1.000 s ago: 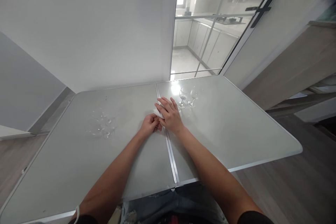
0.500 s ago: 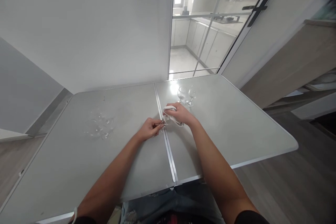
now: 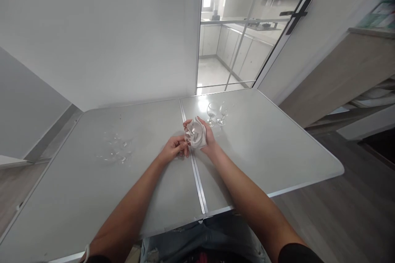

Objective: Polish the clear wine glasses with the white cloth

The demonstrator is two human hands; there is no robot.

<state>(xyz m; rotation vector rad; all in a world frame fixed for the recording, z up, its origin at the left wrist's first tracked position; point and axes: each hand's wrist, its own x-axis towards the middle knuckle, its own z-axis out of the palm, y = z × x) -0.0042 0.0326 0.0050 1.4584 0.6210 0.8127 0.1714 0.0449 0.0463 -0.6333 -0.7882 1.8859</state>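
Observation:
My left hand (image 3: 173,148) is closed on the stem of a small clear glass (image 3: 188,136) over the middle seam of the grey folding table (image 3: 262,148). My right hand (image 3: 207,139) is wrapped round a white cloth (image 3: 197,134) that is pressed against the glass's bowl. Both hands meet just above the tabletop. Much of the glass is hidden by the cloth and my fingers.
Two small stemmed glasses (image 3: 216,114) stand upright just beyond my right hand. Several more clear glasses (image 3: 117,150) sit in a cluster on the table's left half. A white wall stands behind the table, and a glass door (image 3: 247,41) opens onto a kitchen at the back right.
The right hand lay flat on the cloth a second ago; it has since lifted it and turned palm-up, wrapping the cloth round the glass. The left hand stayed put.

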